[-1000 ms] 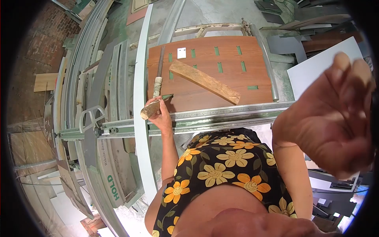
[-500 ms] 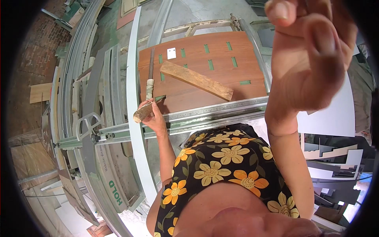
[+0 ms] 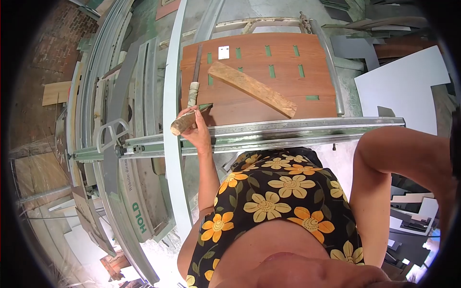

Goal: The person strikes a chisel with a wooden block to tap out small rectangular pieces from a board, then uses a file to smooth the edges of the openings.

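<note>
My left hand (image 3: 196, 132) is closed round a short, thick wooden piece (image 3: 182, 124) with a pale rounded end, over the near left corner of a brown slotted board (image 3: 249, 103). Right above the fingers, a long thin metal bar (image 3: 197, 65) with a cloth-wrapped end (image 3: 193, 93) lies along the board's left side. Whether it joins the wooden piece is hidden. A rough wooden batten (image 3: 254, 90) lies slantwise across the board. My right arm is bent, its forearm running back to the right edge, and the hand is out of view.
A metal rail (image 3: 288, 132) crosses between my body and the board. A long white strip (image 3: 172, 91) runs along the left, beside several metal profiles (image 3: 139, 91). A small white card (image 3: 224, 52) lies on the board. White sheets (image 3: 403, 84) and offcuts are at right.
My right hand, raised large before the camera earlier, has gone out of view at the right. The scene has shifted slightly right and up. My left hand keeps its hold.
</note>
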The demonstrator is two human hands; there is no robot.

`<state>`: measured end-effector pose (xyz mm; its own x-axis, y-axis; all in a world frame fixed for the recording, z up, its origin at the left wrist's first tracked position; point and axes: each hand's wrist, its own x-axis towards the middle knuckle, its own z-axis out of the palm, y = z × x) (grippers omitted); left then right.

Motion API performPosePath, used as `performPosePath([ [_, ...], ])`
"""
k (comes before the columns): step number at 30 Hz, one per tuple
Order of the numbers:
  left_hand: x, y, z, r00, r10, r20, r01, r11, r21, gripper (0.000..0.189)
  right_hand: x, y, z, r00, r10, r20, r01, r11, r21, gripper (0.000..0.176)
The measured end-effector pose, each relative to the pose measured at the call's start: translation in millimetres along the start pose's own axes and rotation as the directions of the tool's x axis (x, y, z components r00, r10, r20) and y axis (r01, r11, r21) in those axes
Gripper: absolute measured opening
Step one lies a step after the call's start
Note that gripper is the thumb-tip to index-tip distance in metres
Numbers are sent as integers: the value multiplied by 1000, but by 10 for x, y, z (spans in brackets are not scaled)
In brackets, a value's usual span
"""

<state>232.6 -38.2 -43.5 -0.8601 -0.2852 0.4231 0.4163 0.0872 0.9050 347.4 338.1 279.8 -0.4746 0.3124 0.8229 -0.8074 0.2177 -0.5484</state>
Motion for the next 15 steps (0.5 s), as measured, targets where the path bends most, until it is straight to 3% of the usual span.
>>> performPosePath([
  [15, 6, -10, 5, 1000, 11, -4, -11, 999, 52, 23, 259, 1, -396, 998, -36, -49, 25, 979, -204, 58],
])
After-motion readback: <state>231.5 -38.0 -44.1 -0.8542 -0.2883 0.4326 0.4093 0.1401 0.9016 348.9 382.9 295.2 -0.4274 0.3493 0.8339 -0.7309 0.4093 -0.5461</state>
